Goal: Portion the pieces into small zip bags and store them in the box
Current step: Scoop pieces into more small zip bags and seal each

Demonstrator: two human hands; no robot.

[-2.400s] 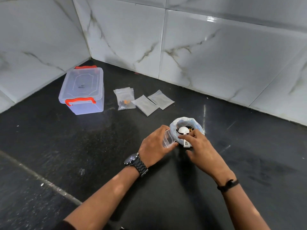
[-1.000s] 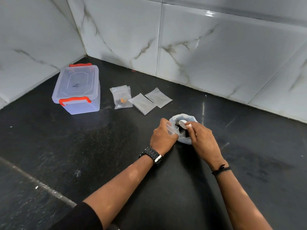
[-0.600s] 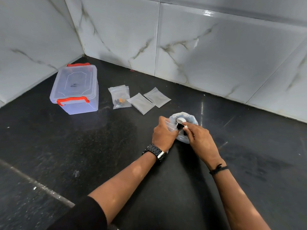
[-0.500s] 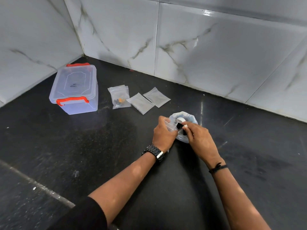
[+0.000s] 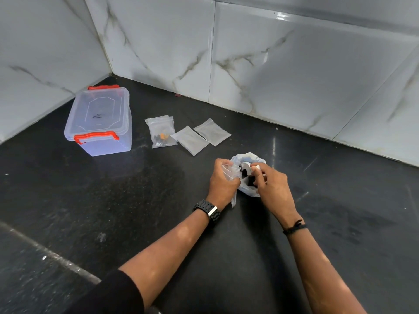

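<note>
Pretty plain corner setup: a black speckled stone desk (image 5: 113,200) with a pale seam line crossing the near left. Two walls (image 5: 294,75) of glossy white marble-look tiles with grey-brown veins meet at the back left. Light glints off the tile tops.

A black link-band wristwatch (image 5: 206,210) with a silver clasp is being worn on the left wrist. A black sleeve (image 5: 113,293) is being worn on the left arm, ending above the elbow, so the forearm is being left bare. A thin black cord bracelet (image 5: 294,227) is being worn on the right wrist. The right forearm is being left uncovered.
</note>
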